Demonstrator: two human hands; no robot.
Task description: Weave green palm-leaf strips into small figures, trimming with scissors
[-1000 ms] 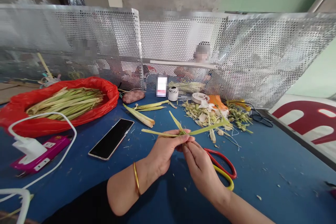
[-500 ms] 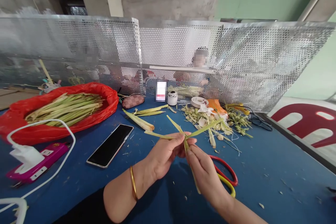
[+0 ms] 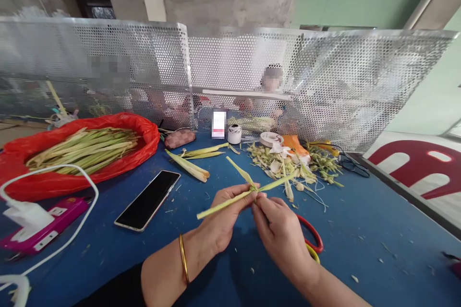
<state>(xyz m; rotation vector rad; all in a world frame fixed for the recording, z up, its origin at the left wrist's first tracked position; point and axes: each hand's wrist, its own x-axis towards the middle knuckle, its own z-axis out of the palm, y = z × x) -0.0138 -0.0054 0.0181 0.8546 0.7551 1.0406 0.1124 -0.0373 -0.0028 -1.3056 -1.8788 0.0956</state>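
Green-yellow leaf strips [image 3: 219, 206] cross in a small knot-like fold above the middle of the table. My left hand [image 3: 224, 223] pinches this fold between thumb and fingers, with one strip lying across the thumb toward me. Two other strips stick out from the fold, one up and away, one to the right. Close against it, my right hand [image 3: 283, 232] has its fingertips pressed together at the underside; the piece in them is mostly hidden. Beside the right hand lie scissors with red and yellow handles [image 3: 317, 235], partly covered by it.
A red plastic bag [image 3: 149, 136] full of leaf strips lies at left, near a purple power strip [image 3: 68, 218] with a white cable. A phone [image 3: 147, 200], loose leaves [image 3: 189, 165], a tape roll [image 3: 271, 139] and a scrap pile [image 3: 268, 160] lie before a perforated metal screen [image 3: 223, 57].
The strip pointing left has swung toward me across my left thumb. My right fingers have curled in tighter at the fold, and the strip end hanging below them no longer shows.
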